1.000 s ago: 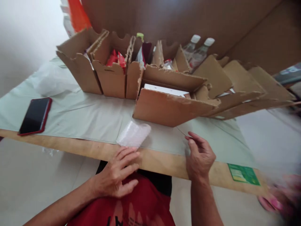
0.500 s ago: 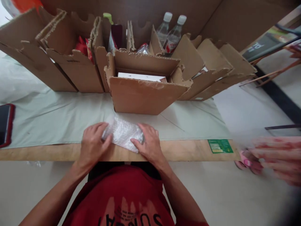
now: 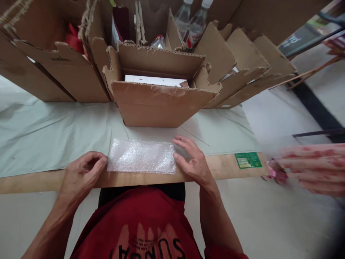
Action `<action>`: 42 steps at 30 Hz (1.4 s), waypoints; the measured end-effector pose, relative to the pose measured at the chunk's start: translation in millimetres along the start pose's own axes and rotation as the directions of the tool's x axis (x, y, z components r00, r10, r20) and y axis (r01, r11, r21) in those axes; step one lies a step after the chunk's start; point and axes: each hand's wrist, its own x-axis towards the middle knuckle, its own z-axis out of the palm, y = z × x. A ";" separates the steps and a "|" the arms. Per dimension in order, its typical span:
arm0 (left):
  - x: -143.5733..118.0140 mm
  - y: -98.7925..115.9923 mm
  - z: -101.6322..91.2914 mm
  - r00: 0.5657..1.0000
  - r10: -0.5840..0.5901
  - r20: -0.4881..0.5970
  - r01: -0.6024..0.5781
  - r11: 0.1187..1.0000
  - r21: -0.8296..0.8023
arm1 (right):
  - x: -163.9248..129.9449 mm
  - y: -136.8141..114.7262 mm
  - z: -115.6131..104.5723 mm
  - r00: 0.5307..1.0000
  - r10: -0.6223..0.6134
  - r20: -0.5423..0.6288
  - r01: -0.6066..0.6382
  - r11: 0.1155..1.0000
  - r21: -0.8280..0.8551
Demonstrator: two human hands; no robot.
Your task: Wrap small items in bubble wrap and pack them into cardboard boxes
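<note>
**Bubble wrap spread flat at the table's near edge**

A sheet of bubble wrap (image 3: 142,157) lies flat on the pale green table cover (image 3: 54,133), its near side reaching the bare wooden edge of the table (image 3: 32,181). The left hand (image 3: 81,172) is curled, fingers bent narrow, and pinches or touches the sheet's left end. The right hand (image 3: 192,162) is spread wide and flat, fingertips resting on the sheet's right end. Neither hand lifts anything.

Risks, as a judgement: the sheet sits so close to the edge that a loose pull could slide it off toward the lap. It is light and slick on the cover, so uneven pressure from the two hands may skew or bunch it. The cover itself is creased and may drag along with it.

Just beyond the sheet stands an open cardboard box (image 3: 161,104) with torn, ragged flaps; inside it shows a flat white item (image 3: 153,80), possibly a small carton. To the left, another cardboard compartment (image 3: 61,75) holds something red (image 3: 74,39). Behind, two clear plastic bottles (image 3: 190,23) with white caps stand among more cardboard dividers, beside a dark maroon pack (image 3: 122,23). A green label (image 3: 248,160) is stuck on the table's edge at the right. Farther right, a blurred pink patterned sleeve or limb of another person (image 3: 315,165) is near the table's corner
</note>
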 end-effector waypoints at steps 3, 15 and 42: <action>-0.1 -6.5 -9.7 0.989 0.144 -0.021 -0.143 0.988 0.060 | -18.3 8.0 -13.7 0.986 -0.056 0.155 0.064 0.997 -0.046; 36.3 -12.1 1.3 0.836 0.527 0.153 -0.538 0.842 0.043 | -1.2 4.6 6.5 0.997 0.014 0.080 -0.029 0.982 0.189; 27.5 12.2 26.3 0.827 0.560 -0.043 -0.503 0.772 0.388 | 1.3 8.1 8.9 0.965 0.092 -0.245 -0.146 0.967 -0.209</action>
